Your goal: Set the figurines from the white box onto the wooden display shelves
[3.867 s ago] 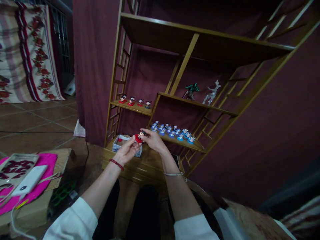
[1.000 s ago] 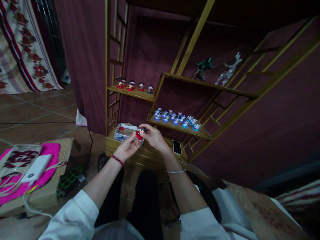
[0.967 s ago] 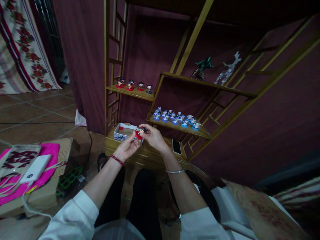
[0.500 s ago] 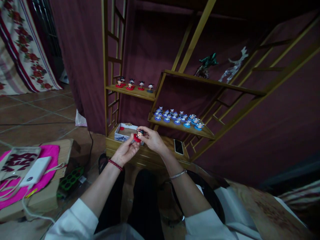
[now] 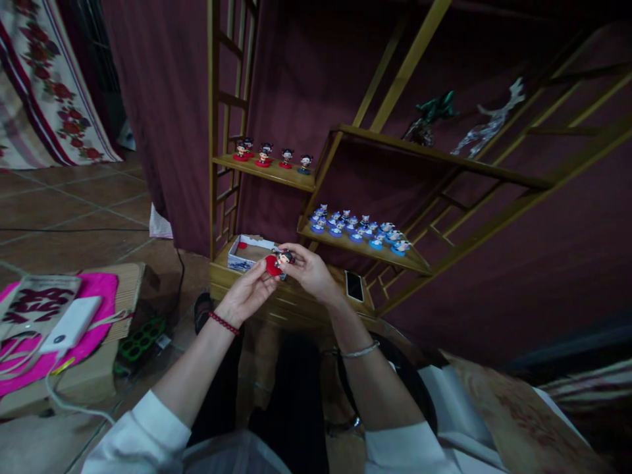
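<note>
Between my two hands is a small doll figurine (image 5: 285, 258) with black hair and a round red base (image 5: 272, 266). My left hand (image 5: 251, 289) pinches the red base from the left. The fingers of my right hand (image 5: 309, 273) close on the figurine's head and body from the right. The figurine is tilted, its base toward my left hand. Just behind my hands, a patterned cardboard box (image 5: 240, 262) stands open on the lowest shelf, with something red inside at its left end. My hands cover its right part.
Several similar figurines (image 5: 263, 156) stand on the upper left shelf (image 5: 286, 179). Several blue and purple figurines (image 5: 356, 230) fill the middle shelf. A phone (image 5: 354, 286) lies at the lower right. Two statuettes, green (image 5: 432, 115) and clear (image 5: 488, 122), stand higher. A power bank (image 5: 72, 324) sits left.
The figurine has tipped further, so more of its red base faces me. Both hands have moved slightly right in view. The camera view has shifted a little.
</note>
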`<state>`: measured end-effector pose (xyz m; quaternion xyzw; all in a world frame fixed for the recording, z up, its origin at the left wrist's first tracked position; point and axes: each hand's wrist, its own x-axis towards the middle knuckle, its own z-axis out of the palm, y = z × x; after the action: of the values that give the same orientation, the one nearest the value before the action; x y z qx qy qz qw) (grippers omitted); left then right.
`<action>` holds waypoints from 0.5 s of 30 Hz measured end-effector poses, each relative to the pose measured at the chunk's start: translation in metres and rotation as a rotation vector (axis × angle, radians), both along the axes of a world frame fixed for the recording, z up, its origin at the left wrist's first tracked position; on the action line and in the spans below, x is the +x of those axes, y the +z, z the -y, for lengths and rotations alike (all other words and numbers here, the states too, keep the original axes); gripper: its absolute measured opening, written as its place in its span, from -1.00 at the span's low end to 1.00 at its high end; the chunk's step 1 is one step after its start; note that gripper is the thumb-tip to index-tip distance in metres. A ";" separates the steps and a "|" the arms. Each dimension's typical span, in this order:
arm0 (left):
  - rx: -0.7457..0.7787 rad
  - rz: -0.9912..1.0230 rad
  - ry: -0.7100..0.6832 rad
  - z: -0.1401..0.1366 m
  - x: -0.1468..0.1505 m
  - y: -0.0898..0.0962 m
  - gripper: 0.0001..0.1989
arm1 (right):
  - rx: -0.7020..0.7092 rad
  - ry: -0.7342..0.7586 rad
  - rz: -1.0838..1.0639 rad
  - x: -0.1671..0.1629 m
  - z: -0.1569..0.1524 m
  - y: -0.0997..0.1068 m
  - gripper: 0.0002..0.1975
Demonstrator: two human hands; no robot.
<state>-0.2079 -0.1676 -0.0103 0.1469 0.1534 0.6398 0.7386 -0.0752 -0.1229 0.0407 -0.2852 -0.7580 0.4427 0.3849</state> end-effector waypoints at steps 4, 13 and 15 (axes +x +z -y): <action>0.006 0.021 -0.052 0.001 -0.001 -0.001 -0.88 | -0.018 -0.013 -0.015 0.002 -0.001 -0.001 -0.64; -0.014 0.035 -0.037 0.003 -0.001 -0.001 -0.83 | -0.030 0.002 0.003 0.004 -0.005 -0.003 -0.62; -0.025 0.037 -0.028 0.003 0.000 -0.001 -0.81 | -0.041 -0.004 0.009 0.004 -0.005 -0.003 -0.61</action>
<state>-0.2076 -0.1706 -0.0109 0.1278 0.1458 0.6300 0.7520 -0.0710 -0.1184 0.0378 -0.2963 -0.7499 0.4560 0.3767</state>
